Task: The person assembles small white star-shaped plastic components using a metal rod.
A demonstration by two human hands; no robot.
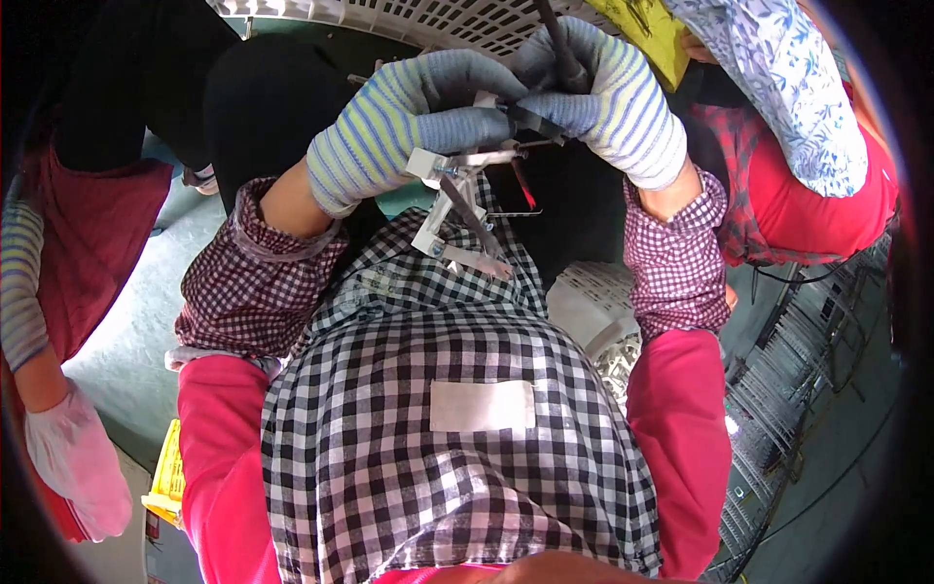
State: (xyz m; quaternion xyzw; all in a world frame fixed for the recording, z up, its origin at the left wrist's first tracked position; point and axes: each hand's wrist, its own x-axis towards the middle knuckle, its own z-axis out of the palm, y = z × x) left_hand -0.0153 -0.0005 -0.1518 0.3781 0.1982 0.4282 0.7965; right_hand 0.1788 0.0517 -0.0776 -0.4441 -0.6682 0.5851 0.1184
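Note:
My left hand (413, 122), in a striped knit glove, is closed at the top middle, its thumb and fingers pinching the upper end of a white angular frame (452, 209). The frame has several arms, small screws and a thin metal rod with a red piece (523, 185); it hangs over my lap. Close beside it, my right hand (618, 107), gloved alike, is closed round a dark rod-shaped tool (559, 44) that runs up out of view. A small dark part (535, 123) shows between the fingertips of both hands; its kind is unclear.
A white slatted basket (438, 21) stands beyond my hands. On the right are another person's patterned sleeve (788, 97), a yellow item (647, 34) and a rack of white pieces (778, 399). A co-worker's arm (24, 282) and a yellow crate (167, 477) are at left.

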